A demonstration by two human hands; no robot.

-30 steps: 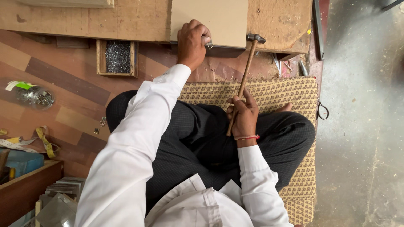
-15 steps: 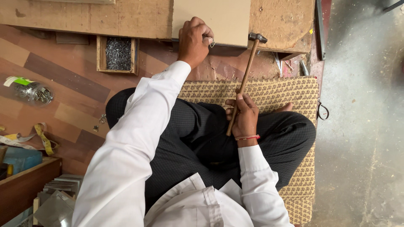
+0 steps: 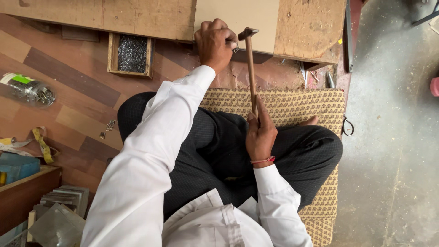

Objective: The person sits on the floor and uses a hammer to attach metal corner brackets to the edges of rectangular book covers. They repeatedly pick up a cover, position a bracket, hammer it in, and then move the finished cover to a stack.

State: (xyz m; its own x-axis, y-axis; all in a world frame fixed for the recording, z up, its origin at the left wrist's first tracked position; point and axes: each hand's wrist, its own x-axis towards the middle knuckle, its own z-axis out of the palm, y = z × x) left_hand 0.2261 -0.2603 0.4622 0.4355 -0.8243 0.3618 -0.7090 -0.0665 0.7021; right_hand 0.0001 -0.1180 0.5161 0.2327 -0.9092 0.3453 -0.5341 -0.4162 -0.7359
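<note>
My right hand (image 3: 260,135) is wrapped tight around the lower end of a wooden-handled hammer (image 3: 250,68), over my lap. The handle runs straight up from that fist, and the metal head sits just beside my left hand (image 3: 214,43), almost touching its knuckles. My left hand is curled shut at the near edge of a pale board (image 3: 256,18); it seems to pinch something small against that edge, but I cannot tell what, since the fingers cover it.

The pale board lies on rougher brown boards (image 3: 137,16) that stretch away to both sides of my left hand. Their near edge runs just beyond my knuckles, so there is little room ahead of the hammer head. To the left of my left hand, just beside the board edge, stands a small wooden box of nails (image 3: 131,55). Farther left a clear jar (image 3: 27,89) lies on its side on the wood-patterned floor, well apart from both hands, with a yellow measuring tape (image 3: 42,144) nearer my left elbow.

Under my crossed legs is a patterned mat (image 3: 297,105). Right of my right hand its edge meets bare grey concrete floor (image 3: 393,137), which lies open.
</note>
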